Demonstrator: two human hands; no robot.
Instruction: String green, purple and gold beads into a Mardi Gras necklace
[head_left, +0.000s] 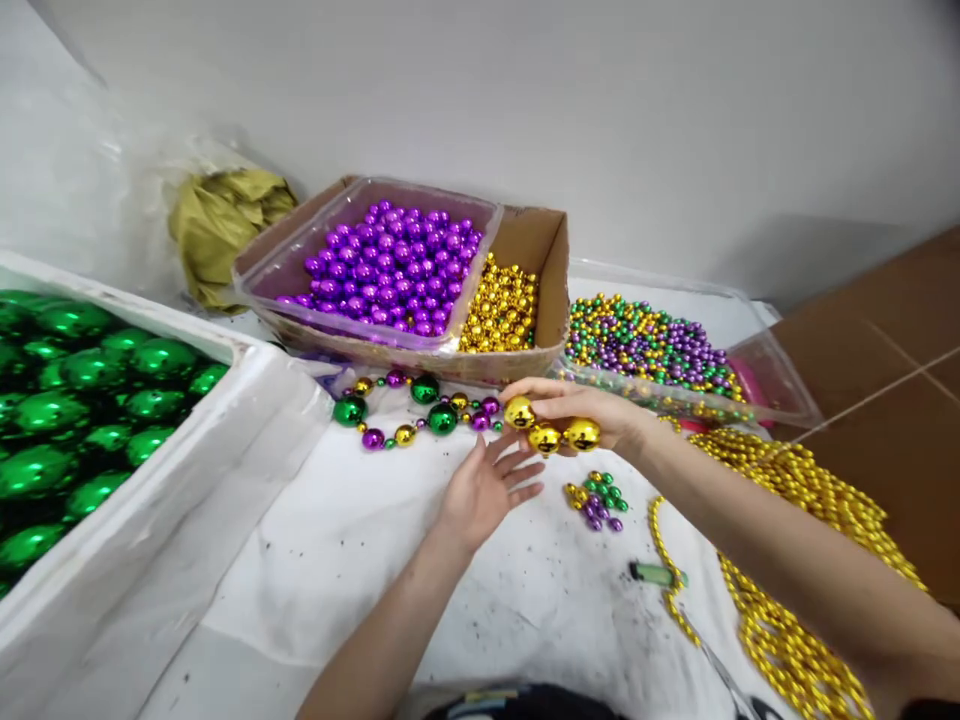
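My right hand is closed around several large shiny gold beads, which show below and beside its fingers. Just under it, my left hand is palm up with its fingers spread, and no bead lies in it. Behind my hands lies a strand of green, purple and gold beads in mixed sizes on the white table cover. A small pile of gold, green and purple beads sits to the right of my left hand.
At the back, a cardboard box holds gold beads and a clear bin of purple beads. A white box of big green balls stands left. Right are mixed small beads, gold bead strands, a green lighter and scissors.
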